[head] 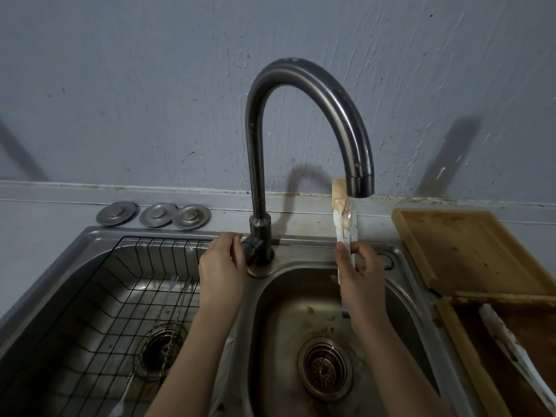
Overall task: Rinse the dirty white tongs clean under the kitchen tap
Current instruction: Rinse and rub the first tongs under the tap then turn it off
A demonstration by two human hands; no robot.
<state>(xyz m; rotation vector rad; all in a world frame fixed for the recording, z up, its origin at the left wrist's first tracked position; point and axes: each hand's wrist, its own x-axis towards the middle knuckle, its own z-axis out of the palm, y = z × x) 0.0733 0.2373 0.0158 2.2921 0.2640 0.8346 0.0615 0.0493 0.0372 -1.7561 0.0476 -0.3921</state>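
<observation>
Two hands at work here, as we see it from the head cam. The left hand (222,260) has its grip curled round the tap handle (251,249) at the base of the tap (301,94), fingers wrapped over the knob. The right hand (359,278) holds the tongs (346,218) upright, grip pinching the lower part btwn thumb and fingers, over the back edge of the right basin (276,326). The top end of the tongs sits just under and behind the spout (359,182); it looks stained yellow-brown, and we see water hitting it approx. mid-way down the exposed part.

The tongs' bottom end is hidden behind the right hand, so we can't tell how far apart the arms are.

The left basin (99,245) carries a black wire rack (120,281) w/ a fork (170,284) lying in it. Three metal drain lids (115,213) sit in a row on the tabletop (45,218) behind the left basin, near the wall (150,85). Right of the sink, a wooden board (469,251) lies on the tabletop, and nearer us a second wooden tray (451,326) holds a white utensil (511,350), dirty-looking; what it is we can't tell. The right basin's drain strainer (325,368) is in place, w/ brown grime around it.
</observation>
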